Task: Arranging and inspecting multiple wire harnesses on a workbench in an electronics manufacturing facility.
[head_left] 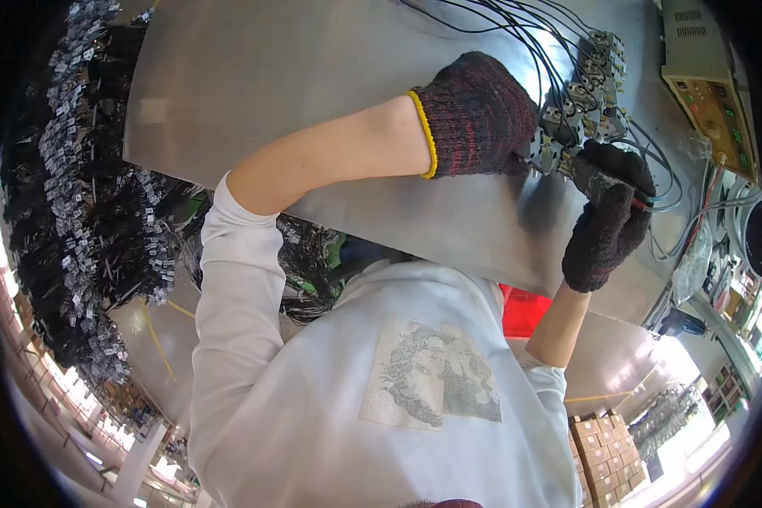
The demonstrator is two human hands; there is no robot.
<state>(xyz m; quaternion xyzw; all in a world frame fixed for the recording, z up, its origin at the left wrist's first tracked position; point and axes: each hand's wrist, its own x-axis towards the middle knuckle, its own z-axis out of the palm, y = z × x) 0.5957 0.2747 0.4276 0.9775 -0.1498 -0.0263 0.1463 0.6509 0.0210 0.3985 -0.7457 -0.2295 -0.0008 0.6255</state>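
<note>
My left hand [483, 114], in a dark knitted glove with red flecks and a yellow cuff, reaches over the metal table. Its fingers curl down against the near end of a row of small metal fixtures [597, 89]; what they grip is hidden. Black cables [529, 38] run into these fixtures from the far side. My right hand [610, 216], also gloved, is closed just right of that same end. Its fingers wrap a dark greyish piece I cannot make out, and a bit of red and a grey cable [673, 203] show beside the palm.
A box-shaped instrument [711, 102] with a yellowish panel and lit green digits stands at the right. Thick bundles of black cables with metal ends [68, 186] hang at the left. The metal tabletop [254, 93] ends near my body. Stacked cartons [605, 457] stand behind, lower right.
</note>
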